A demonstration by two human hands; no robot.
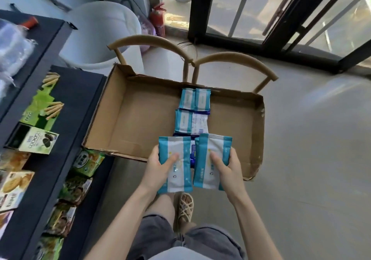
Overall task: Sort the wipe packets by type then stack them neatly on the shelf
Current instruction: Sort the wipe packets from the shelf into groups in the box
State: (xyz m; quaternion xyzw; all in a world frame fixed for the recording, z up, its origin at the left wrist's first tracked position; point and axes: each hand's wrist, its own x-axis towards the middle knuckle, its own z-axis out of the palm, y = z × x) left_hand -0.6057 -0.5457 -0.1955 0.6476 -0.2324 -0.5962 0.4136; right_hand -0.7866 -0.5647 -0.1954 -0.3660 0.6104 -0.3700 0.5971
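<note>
My left hand [160,164] grips a teal-and-white wipe packet [177,176] by its left edge, thumb on its face. My right hand [227,168] holds a second, matching teal-and-white packet [207,176] beside it. Both packets hang over the near edge of a shallow cardboard box [128,119]. Inside the box lie more teal-and-white packets [194,101] in two rows, with one paler packet [199,123] among them. Dark blue packets [192,159] peek out beneath, mostly hidden. The dark shelf [66,131] runs along the left.
The shelf holds green and cream biscuit boxes [39,142] and snack packs [87,161]. Two wooden chairs [230,59] carry the cardboard box. A white bucket [104,32] and a red fire extinguisher [157,18] stand behind. A glass door frame [281,42] is at the right.
</note>
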